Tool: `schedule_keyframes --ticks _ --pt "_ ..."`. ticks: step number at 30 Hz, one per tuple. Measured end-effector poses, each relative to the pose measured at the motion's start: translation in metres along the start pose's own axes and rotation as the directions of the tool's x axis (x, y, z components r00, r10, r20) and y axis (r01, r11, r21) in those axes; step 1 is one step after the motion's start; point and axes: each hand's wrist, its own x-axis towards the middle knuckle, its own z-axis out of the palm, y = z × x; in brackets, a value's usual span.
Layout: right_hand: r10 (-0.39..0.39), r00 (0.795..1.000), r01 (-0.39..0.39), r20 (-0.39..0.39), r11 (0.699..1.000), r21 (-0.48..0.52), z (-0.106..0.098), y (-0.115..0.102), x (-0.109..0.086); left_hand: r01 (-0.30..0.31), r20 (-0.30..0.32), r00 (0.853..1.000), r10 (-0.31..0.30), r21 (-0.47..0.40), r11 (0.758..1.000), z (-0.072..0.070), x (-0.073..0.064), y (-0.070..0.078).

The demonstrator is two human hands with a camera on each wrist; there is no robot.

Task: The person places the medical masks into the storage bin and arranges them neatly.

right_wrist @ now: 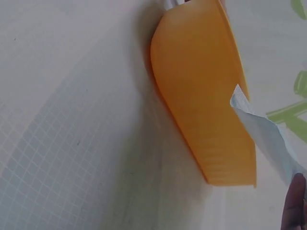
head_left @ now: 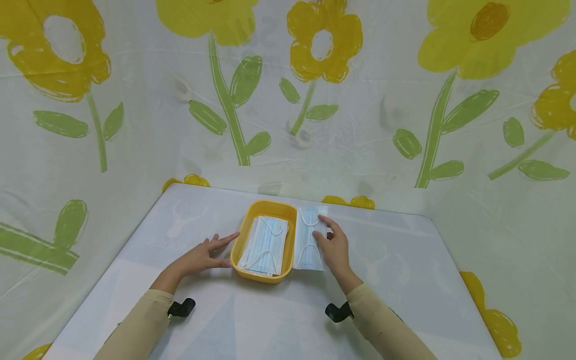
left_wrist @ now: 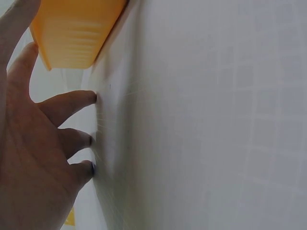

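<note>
A yellow plastic tray (head_left: 238,265) holds a stack of light-blue pleated face masks (head_left: 265,245) with white ear loops. Against its left rim, my left hand (head_left: 204,257) has index finger and thumb stretched out; the left wrist view shows the other fingers (left_wrist: 72,105) spread, their tips down by the table. On the tray's right, my right hand (head_left: 335,245) pinches a single face mask (head_left: 309,250) by its right edge. Seen from the right wrist, this mask (right_wrist: 268,139) slants up above the tray's side wall (right_wrist: 206,105), with a fingertip at its lower end.
The tray stands on a pale, patterned tabletop (head_left: 207,310) toward the back. A white curtain with yellow flowers (head_left: 360,130) rises behind the table and along both sides. Each forearm wears a small black camera (head_left: 182,307) near the cuff.
</note>
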Motion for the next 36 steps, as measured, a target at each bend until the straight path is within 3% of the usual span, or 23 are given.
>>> schedule_keyframes --ticks 7,36 --pt "-0.029 0.999 0.029 -0.015 0.999 0.030 -0.003 -0.006 0.000 -0.017 -0.004 1.000 0.017 -0.017 1.000 -0.001 0.000 0.000" --pt "-0.022 1.000 0.023 -0.013 0.998 0.057 -0.004 -0.015 0.001 -0.011 0.000 1.000 0.011 -0.015 1.000 -0.001 0.000 0.000"
